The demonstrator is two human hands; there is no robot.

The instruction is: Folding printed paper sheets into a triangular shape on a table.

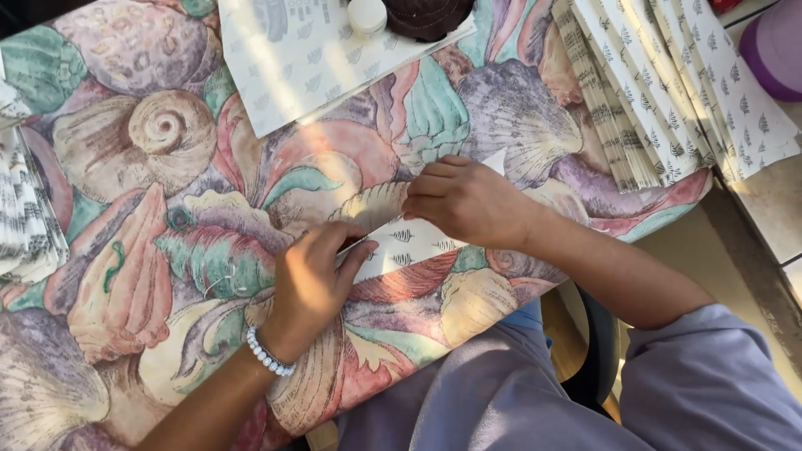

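on the shell-print surface (142, 209): i see a folded sheet of white patterned paper (409, 245) lying near the front edge, between my two hands.
left hand (313, 280): fingers curled narrow, fingertips pinching and pressing the paper's near left end; a white bead bracelet (267, 352) sits on the wrist.
right hand (464, 200): flat and knuckled over the paper's upper right part, pinning it down, not gripping around it.
step in hand: i judge this is creasing a fold, one hand anchoring while the other sharpens the edge.
next move calls for: firm, even pressure along the crease, with the anchor hand steady so the layers do not slip.
nearby: a fanned stack of folded sheets (660, 92) at upper right, a flat sheet (309, 58) at top.
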